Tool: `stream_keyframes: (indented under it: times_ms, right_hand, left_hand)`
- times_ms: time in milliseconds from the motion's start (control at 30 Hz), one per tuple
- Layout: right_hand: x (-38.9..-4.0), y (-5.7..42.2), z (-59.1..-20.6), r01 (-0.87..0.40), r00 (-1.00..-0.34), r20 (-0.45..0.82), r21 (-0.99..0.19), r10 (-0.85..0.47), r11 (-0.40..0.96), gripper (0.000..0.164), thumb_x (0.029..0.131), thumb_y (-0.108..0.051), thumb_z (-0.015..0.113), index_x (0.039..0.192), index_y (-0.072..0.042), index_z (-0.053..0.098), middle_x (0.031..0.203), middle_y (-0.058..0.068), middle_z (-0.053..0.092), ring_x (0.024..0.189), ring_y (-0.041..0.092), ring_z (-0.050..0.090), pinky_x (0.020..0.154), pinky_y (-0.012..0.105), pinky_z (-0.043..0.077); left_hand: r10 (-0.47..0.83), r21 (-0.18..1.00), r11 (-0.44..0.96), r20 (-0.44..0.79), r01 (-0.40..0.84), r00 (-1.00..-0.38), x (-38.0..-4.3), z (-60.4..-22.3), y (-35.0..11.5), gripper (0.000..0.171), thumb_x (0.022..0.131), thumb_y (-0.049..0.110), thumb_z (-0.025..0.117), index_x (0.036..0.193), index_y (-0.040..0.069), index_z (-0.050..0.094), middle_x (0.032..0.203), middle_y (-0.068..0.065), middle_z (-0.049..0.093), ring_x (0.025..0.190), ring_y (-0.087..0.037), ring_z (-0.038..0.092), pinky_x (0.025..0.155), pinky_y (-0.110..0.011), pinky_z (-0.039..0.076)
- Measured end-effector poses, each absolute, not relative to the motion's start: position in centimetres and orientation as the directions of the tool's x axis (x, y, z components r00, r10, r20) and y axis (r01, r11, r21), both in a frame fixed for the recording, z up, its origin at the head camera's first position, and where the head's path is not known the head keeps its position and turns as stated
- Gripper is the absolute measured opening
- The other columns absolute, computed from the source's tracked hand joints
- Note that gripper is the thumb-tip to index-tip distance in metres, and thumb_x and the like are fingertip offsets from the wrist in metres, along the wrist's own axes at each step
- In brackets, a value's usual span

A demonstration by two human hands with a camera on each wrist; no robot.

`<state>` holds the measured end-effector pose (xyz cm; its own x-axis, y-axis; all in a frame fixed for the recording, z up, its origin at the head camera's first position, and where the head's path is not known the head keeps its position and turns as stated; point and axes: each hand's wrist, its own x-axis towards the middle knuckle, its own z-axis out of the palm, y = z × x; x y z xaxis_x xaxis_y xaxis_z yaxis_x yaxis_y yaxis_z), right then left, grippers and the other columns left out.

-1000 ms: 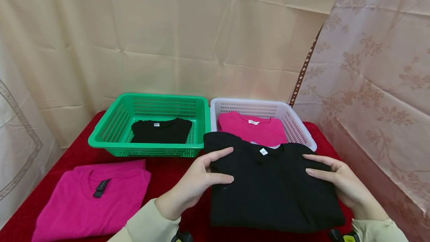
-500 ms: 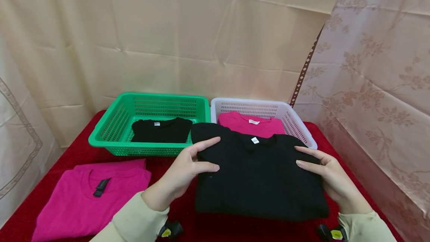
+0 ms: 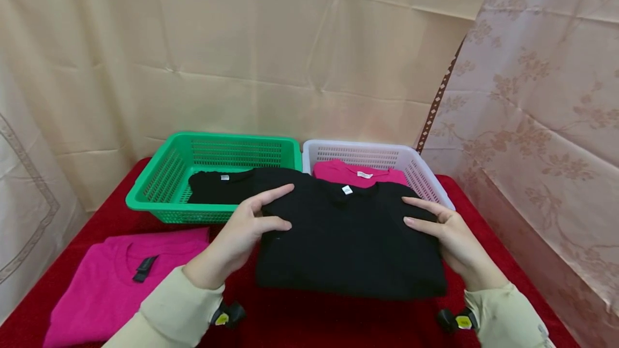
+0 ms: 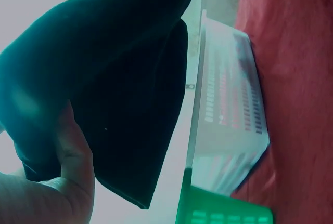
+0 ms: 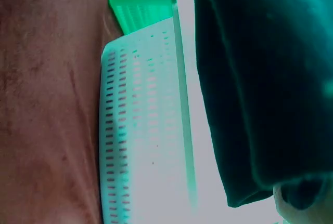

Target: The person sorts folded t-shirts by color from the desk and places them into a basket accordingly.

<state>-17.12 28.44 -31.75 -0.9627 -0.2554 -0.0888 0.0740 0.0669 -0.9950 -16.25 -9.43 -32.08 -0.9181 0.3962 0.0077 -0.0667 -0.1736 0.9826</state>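
A folded black T-shirt (image 3: 348,246) with a small white neck label hangs raised over the front of the white basket (image 3: 435,181). My left hand (image 3: 239,232) grips its left side, thumb and index finger showing on top. On the opposite side my right hand (image 3: 452,238) holds it the same way, the other fingers hidden beneath. In the left wrist view the thumb presses against the dark cloth (image 4: 125,89); the shirt's lower edge droops there. Inside the white basket lies a folded pink T-shirt (image 3: 333,168), partly covered by the black one in the head view.
A green basket (image 3: 169,215) stands left of the white one, with a smaller-looking folded black T-shirt (image 3: 213,192) in it. Another folded pink T-shirt (image 3: 126,289) lies on the red tablecloth (image 3: 309,321) at front left. Curtains hang behind and at both sides.
Both hands have carried the black T-shirt left and forward, farther from the front of the table. It now overlaps the green basket's right part in the head view. The baskets stay put.
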Motion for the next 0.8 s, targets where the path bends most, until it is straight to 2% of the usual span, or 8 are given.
stream_keyframes:
  times_ms: [200,400,600,800]
  right_hand:
    - [-17.7,27.4,-31.1,0.040,-0.939,-0.072,-0.994,-0.335,0.101,0.049,0.100,-0.012,0.056,0.147,-0.019,0.046,0.128,-0.008,0.066,0.111,0.016,0.068,0.089,0.035,0.058]
    - [-18.3,26.6,-30.1,-0.018,-0.893,-0.031,-0.995,-0.449,0.103,0.057,0.098,-0.006,0.055,0.152,-0.016,0.038,0.138,-0.007,0.058,0.120,0.014,0.062,0.094,0.035,0.056]
    - [-19.6,25.7,-29.4,-0.018,-0.852,-0.018,-0.998,-0.523,0.065,0.060,0.098,-0.001,0.052,0.154,-0.012,0.033,0.139,-0.006,0.058,0.119,0.013,0.063,0.091,0.036,0.057]
    - [-20.6,24.4,-28.9,-0.040,-0.855,-0.010,-0.996,-0.518,0.085,0.060,0.098,-0.001,0.053,0.154,-0.011,0.032,0.137,-0.006,0.058,0.114,0.012,0.066,0.085,0.032,0.059]
  left_hand:
    - [0.386,0.991,-0.129,0.017,-0.036,-0.922,-16.4,-31.7,-10.8,0.063,0.093,0.006,0.061,0.152,0.019,0.041,0.140,-0.013,0.057,0.107,-0.013,0.067,0.090,-0.031,0.057]
    - [0.358,0.997,-0.076,0.019,-0.009,-0.933,-16.6,-31.5,-12.3,0.061,0.095,0.011,0.062,0.152,0.020,0.041,0.139,-0.010,0.057,0.106,-0.013,0.068,0.090,-0.029,0.057]
    - [0.336,1.000,-0.022,0.010,0.003,-0.942,-16.6,-30.8,-13.6,0.059,0.097,0.015,0.062,0.152,0.022,0.041,0.142,-0.011,0.056,0.107,-0.012,0.068,0.090,-0.028,0.056]
    - [0.312,1.000,0.006,0.022,0.025,-0.950,-16.8,-30.1,-14.7,0.059,0.098,0.017,0.061,0.153,0.022,0.039,0.141,-0.009,0.056,0.105,-0.011,0.068,0.090,-0.026,0.056]
